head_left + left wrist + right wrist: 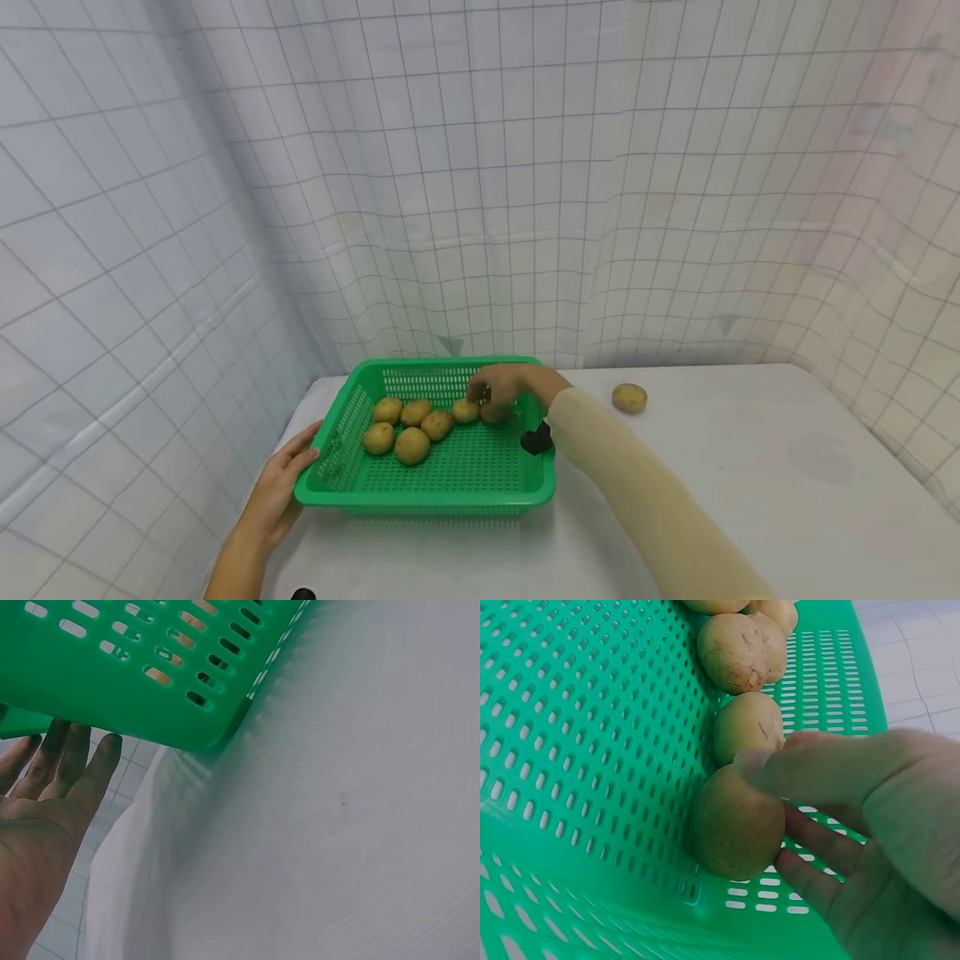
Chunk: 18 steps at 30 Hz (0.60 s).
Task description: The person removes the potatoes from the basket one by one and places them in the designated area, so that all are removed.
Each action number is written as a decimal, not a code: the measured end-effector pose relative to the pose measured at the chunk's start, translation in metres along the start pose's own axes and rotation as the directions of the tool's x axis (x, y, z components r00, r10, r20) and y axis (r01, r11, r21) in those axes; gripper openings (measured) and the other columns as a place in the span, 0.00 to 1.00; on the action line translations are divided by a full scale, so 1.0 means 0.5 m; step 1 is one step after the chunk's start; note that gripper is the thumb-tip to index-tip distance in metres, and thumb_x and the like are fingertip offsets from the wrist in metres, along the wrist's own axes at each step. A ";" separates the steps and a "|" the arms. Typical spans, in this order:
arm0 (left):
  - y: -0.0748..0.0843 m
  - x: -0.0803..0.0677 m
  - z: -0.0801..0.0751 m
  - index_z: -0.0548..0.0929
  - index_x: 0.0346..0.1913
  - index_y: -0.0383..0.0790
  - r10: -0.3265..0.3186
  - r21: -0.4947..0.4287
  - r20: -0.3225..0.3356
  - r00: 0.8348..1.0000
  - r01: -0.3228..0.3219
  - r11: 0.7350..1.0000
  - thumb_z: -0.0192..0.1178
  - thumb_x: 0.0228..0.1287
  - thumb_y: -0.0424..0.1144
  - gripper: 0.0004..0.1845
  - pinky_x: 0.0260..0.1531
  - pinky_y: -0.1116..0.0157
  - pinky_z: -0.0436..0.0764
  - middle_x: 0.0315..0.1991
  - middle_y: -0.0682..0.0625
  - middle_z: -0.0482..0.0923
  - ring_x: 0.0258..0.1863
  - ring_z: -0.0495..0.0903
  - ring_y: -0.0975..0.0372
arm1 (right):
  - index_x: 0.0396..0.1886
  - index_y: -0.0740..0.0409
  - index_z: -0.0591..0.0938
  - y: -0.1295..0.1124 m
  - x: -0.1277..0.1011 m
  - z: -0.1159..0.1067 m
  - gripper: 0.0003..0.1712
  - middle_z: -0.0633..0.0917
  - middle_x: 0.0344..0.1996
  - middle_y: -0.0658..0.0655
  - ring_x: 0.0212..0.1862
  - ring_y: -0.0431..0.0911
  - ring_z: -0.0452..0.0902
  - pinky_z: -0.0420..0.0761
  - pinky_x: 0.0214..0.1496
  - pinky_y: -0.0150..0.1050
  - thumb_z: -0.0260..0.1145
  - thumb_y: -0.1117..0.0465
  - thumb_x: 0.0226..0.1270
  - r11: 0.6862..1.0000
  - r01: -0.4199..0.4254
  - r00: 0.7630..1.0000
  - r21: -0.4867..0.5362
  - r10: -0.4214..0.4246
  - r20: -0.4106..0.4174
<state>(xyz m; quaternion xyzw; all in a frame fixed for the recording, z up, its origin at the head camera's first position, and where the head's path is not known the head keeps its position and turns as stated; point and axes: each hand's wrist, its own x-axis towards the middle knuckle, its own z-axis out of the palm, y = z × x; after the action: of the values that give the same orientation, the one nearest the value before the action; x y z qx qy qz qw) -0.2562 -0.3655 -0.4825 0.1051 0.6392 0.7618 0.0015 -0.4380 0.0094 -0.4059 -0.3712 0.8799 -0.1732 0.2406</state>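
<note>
Your right hand (501, 389) is reaching over the far right part of the green basket (420, 492), and the potato (735, 825) you are handling lies directly under its fingers (817, 761), on the basket floor close to the right wall. In the right wrist view the thumb lies across the potato's upper side while the other fingers run loosely along its right flank and underneath. They are only gently curved, touching the skin, and I cannot tell for sure whether they grip it or merely rest on it.

The relation to mind is this: the potato sits on the thumb side of your palm, between your hand and the other potatoes, not between your hand and the wall. Its long axis runs roughly along the row, with 1 end just beside the next potato (748, 727).

In the head view 5 more potatoes (411, 427) cluster left of your hand toward the middle of the basket, well apart from the near rim. 1 loose potato (629, 397) lies on the white desk (750, 500) to the right of the basket, outside it, nearer your right arm than your left.

Your left hand (281, 492) is at the basket's near left corner, fingers straight and relaxed against the outside of the wall below the rim, not curled round it. The left wrist view shows the fingertips (101, 750) under the rim's edge.
</note>
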 end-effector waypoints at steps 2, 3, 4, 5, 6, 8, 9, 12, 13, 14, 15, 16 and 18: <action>0.001 0.001 0.001 0.45 0.81 0.27 0.002 -0.004 0.001 1.000 -0.002 1.000 0.48 0.85 0.36 0.34 0.53 0.68 0.80 0.68 0.60 0.69 0.59 0.78 0.65 | 0.60 0.51 0.82 -0.001 -0.002 -0.002 0.19 0.81 0.56 0.51 0.59 0.47 0.75 0.76 0.63 0.47 0.67 0.64 0.72 0.999 -0.013 1.000 -0.034 0.013 -0.002; 0.001 0.002 0.001 0.45 0.81 0.26 0.004 -0.009 0.004 1.000 -0.004 1.000 0.47 0.85 0.36 0.34 0.52 0.68 0.81 0.68 0.60 0.69 0.59 0.78 0.65 | 0.58 0.51 0.83 -0.002 -0.003 -0.002 0.16 0.81 0.54 0.51 0.57 0.47 0.76 0.77 0.61 0.46 0.67 0.64 0.73 0.999 -0.017 1.000 -0.046 0.017 -0.001; 0.002 0.002 0.002 0.45 0.81 0.26 0.006 -0.014 0.004 1.000 -0.006 1.000 0.48 0.85 0.36 0.34 0.52 0.68 0.81 0.67 0.60 0.69 0.58 0.78 0.65 | 0.57 0.51 0.84 -0.003 -0.003 -0.002 0.14 0.82 0.52 0.50 0.56 0.46 0.76 0.77 0.60 0.45 0.66 0.65 0.74 0.998 -0.020 1.000 -0.058 0.020 -0.002; 0.002 0.002 0.002 0.45 0.81 0.26 0.008 -0.017 0.004 1.000 -0.007 1.000 0.48 0.85 0.36 0.34 0.52 0.68 0.81 0.67 0.60 0.70 0.58 0.79 0.65 | 0.54 0.51 0.84 -0.003 -0.003 -0.002 0.13 0.82 0.50 0.49 0.54 0.45 0.76 0.78 0.58 0.44 0.65 0.65 0.74 0.997 -0.026 1.000 -0.069 0.026 -0.006; 0.002 0.002 0.002 0.45 0.81 0.26 0.008 -0.020 0.003 1.000 -0.008 1.000 0.48 0.85 0.36 0.34 0.52 0.68 0.81 0.67 0.60 0.70 0.57 0.79 0.65 | 0.53 0.50 0.85 -0.003 -0.003 -0.001 0.12 0.82 0.48 0.48 0.52 0.44 0.76 0.78 0.57 0.44 0.65 0.66 0.74 0.996 -0.033 0.999 -0.078 0.033 -0.007; 0.003 0.002 0.003 0.45 0.81 0.26 0.009 -0.023 0.003 1.000 -0.009 1.000 0.48 0.85 0.36 0.34 0.51 0.68 0.81 0.67 0.60 0.71 0.57 0.79 0.65 | 0.50 0.48 0.86 -0.003 -0.003 -0.001 0.12 0.81 0.45 0.46 0.49 0.43 0.76 0.79 0.55 0.43 0.64 0.68 0.75 0.995 -0.050 0.999 -0.091 0.049 -0.012; 0.003 0.001 0.003 0.45 0.81 0.26 0.009 -0.024 0.003 1.000 -0.009 1.000 0.48 0.85 0.36 0.34 0.51 0.68 0.81 0.66 0.60 0.71 0.57 0.79 0.65 | 0.50 0.47 0.86 -0.003 -0.004 -0.001 0.13 0.81 0.44 0.45 0.49 0.42 0.76 0.79 0.55 0.42 0.64 0.68 0.74 0.994 -0.059 0.998 -0.092 0.058 -0.014; 0.003 0.001 0.003 0.45 0.81 0.26 0.010 -0.019 -0.001 1.000 -0.010 1.000 0.48 0.85 0.36 0.34 0.52 0.68 0.81 0.66 0.60 0.72 0.57 0.79 0.65 | 0.49 0.44 0.87 -0.001 -0.004 0.000 0.13 0.83 0.43 0.43 0.48 0.41 0.77 0.79 0.55 0.42 0.66 0.67 0.73 0.993 -0.069 0.998 -0.098 0.068 -0.008; 0.003 0.002 0.003 0.45 0.81 0.26 0.010 -0.018 -0.001 1.000 -0.010 1.000 0.48 0.85 0.36 0.34 0.52 0.68 0.81 0.66 0.60 0.72 0.57 0.79 0.65 | 0.49 0.44 0.88 -0.001 -0.004 0.000 0.14 0.83 0.43 0.43 0.49 0.41 0.78 0.79 0.55 0.43 0.66 0.67 0.73 0.992 -0.064 0.998 -0.105 0.064 -0.005; 0.003 0.002 0.003 0.45 0.81 0.26 0.010 -0.016 -0.003 1.000 -0.010 1.000 0.48 0.85 0.36 0.34 0.52 0.68 0.81 0.66 0.60 0.72 0.57 0.79 0.65 | 0.48 0.43 0.88 0.000 -0.004 0.000 0.14 0.83 0.44 0.43 0.50 0.41 0.77 0.79 0.56 0.43 0.67 0.67 0.72 0.992 -0.059 0.998 -0.112 0.060 0.001; 0.003 0.002 0.003 0.45 0.81 0.26 0.009 -0.015 -0.005 1.000 -0.009 1.000 0.48 0.85 0.36 0.34 0.51 0.68 0.81 0.66 0.60 0.72 0.57 0.79 0.65 | 0.48 0.42 0.88 0.001 -0.004 0.000 0.15 0.83 0.45 0.42 0.51 0.41 0.77 0.79 0.58 0.44 0.67 0.67 0.71 0.992 -0.054 0.998 -0.116 0.055 0.006; 0.003 0.001 0.003 0.46 0.81 0.26 0.007 -0.012 -0.006 1.000 -0.007 1.000 0.48 0.85 0.36 0.34 0.51 0.68 0.81 0.66 0.59 0.72 0.57 0.79 0.65 | 0.49 0.42 0.88 0.001 -0.004 0.000 0.16 0.82 0.46 0.42 0.52 0.41 0.77 0.78 0.59 0.44 0.67 0.67 0.70 0.991 -0.047 0.999 -0.125 0.049 0.015; 0.003 0.001 0.003 0.46 0.81 0.26 0.002 -0.012 -0.005 1.000 -0.002 1.000 0.48 0.85 0.36 0.34 0.50 0.68 0.82 0.66 0.58 0.72 0.56 0.80 0.64 | 0.50 0.41 0.88 0.002 -0.005 0.001 0.18 0.81 0.49 0.41 0.55 0.41 0.75 0.76 0.62 0.46 0.68 0.67 0.69 0.991 -0.040 0.998 -0.129 0.045 0.037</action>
<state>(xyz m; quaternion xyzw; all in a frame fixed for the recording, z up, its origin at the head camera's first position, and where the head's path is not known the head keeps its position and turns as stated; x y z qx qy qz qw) -0.2561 -0.3642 -0.4806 0.1040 0.6347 0.7657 -0.0001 -0.4365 0.0117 -0.4059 -0.3705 0.8920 -0.1036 0.2373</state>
